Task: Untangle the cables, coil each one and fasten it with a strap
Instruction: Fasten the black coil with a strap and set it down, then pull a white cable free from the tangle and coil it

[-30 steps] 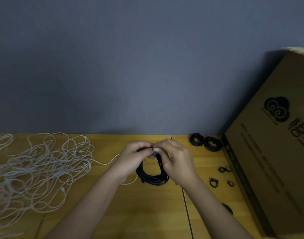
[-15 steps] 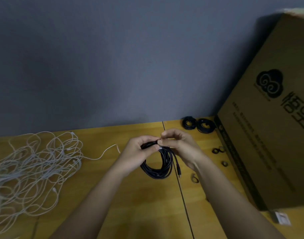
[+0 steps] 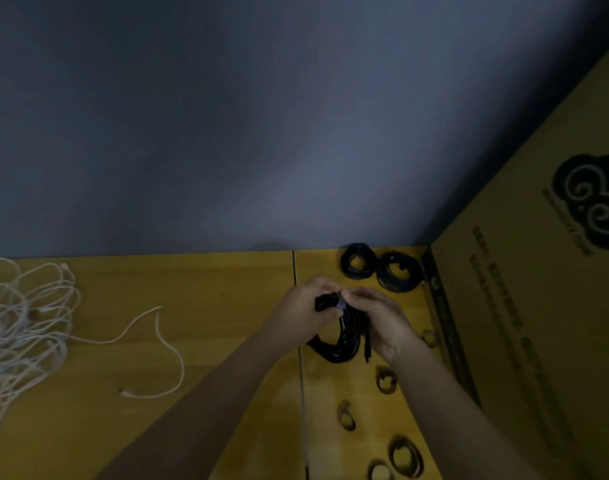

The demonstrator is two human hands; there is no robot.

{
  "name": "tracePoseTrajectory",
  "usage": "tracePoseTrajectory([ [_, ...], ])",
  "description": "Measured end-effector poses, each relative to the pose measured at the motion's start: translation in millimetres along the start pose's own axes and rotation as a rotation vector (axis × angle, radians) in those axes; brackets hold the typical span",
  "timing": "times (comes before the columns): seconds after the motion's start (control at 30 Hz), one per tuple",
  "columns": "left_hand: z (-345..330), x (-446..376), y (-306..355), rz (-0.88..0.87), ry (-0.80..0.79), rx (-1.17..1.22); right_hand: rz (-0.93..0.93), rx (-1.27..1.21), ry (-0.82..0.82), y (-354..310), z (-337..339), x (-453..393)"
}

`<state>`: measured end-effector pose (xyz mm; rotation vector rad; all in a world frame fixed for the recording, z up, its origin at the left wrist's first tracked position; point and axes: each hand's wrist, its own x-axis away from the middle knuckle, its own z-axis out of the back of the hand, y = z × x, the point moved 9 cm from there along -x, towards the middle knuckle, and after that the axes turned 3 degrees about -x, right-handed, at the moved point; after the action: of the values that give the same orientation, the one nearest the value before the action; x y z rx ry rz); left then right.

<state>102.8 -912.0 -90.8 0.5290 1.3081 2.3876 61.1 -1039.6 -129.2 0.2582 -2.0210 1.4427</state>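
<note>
Far left, a loose tangle of white cable (image 3: pixel 22 327) sprawls over the wooden table (image 3: pixel 199 282), and one free end (image 3: pixel 157 355) curls out of it toward the middle, its tip lying on the wood well apart from the hands.

Centre now: the left hand (image 3: pixel 305 308) is curled round the top of a black cable coil (image 3: pixel 341 336), fingers wrapped over the bundle. Right against it, the right hand (image 3: pixel 375 317) pinches the same spot from the other side, thumb and forefinger meeting at a small pale strap (image 3: pixel 341 301) that sits across the coil's upper edge. Both hands are closed on that bundle, touching each other at the strap. The lower loops of the coil hang below the hands, over the seam between the two table boards; whether they touch the wood I cannot tell.

Behind the hands, near the grey wall (image 3: pixel 227 133), two finished black coils (image 3: pixel 382 268) lie side by side, touching.

Below the right forearm, several small strap rings (image 3: pixel 386 379) are scattered on the table, apart from one another; they are blurred.

Far right, a large cardboard box (image 3: pixel 538 323) stands on the table, printed with a dark cloud-like logo (image 3: pixel 590 202) and lines of text too soft to read.
</note>
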Motion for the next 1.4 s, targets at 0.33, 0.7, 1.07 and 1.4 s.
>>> tracePoseTrajectory([
  [0.33, -22, -91, -91, 0.190, 0.211, 0.303, 0.517, 0.681, 0.185, -22, 25, -120],
  [0.7, -17, -137, -136, 0.207, 0.393, -0.029, 0.847, 1.453, 0.245, -23, 24, -133],
  [1.07, -15, -104, -133, 0.445, 0.390, -0.256, 0.846, 1.458, 0.239, -18, 29, -124],
  [1.4, -13, -122, -127, 0.339, 0.363, 0.019, 0.734, 1.372, 0.179, -6, 31, -123],
])
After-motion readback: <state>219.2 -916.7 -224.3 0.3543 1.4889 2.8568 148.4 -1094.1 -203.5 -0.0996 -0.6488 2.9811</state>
